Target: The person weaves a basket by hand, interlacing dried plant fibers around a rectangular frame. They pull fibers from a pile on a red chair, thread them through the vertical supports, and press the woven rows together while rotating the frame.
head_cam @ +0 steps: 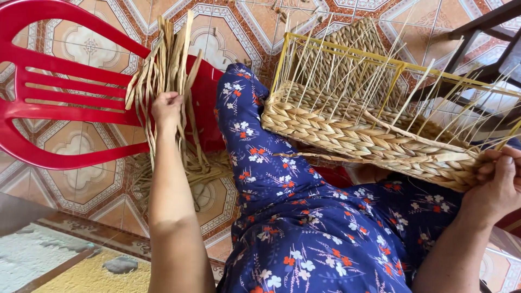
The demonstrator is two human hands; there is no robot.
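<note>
The left hand (166, 110) is reaching out to the side and its fingers (175, 99) are clenching around a bundle of dried straw strands (165, 59), gripping it partway up so that the pale, flat strands are fanning upward above the fist and trailing down below it toward the tiled floor (81, 184). The bundle is standing just in front of a red plastic chair (59, 92), with its lower ends spreading loosely near the chair's seat edge. The right hand (498, 187) is sitting at the near corner of a half-woven basket (358, 138), its fingers (491, 163) curling over the thick braided rim there and grasping it. The basket is resting tilted on the person's lap, across a leg covered in dark blue cloth with a flower print (293, 217), well apart from the straw bundle. Several rows of plaited straw are running around the basket's lower part, while a yellow wire frame (347, 54) is rising bare above the weave, with thin upright stalks sticking out past it at many angles. A dark wooden piece of furniture (477, 32) is standing beyond the basket at the upper right, and a worn mat (65, 266) is lying on the floor at the lower left.
</note>
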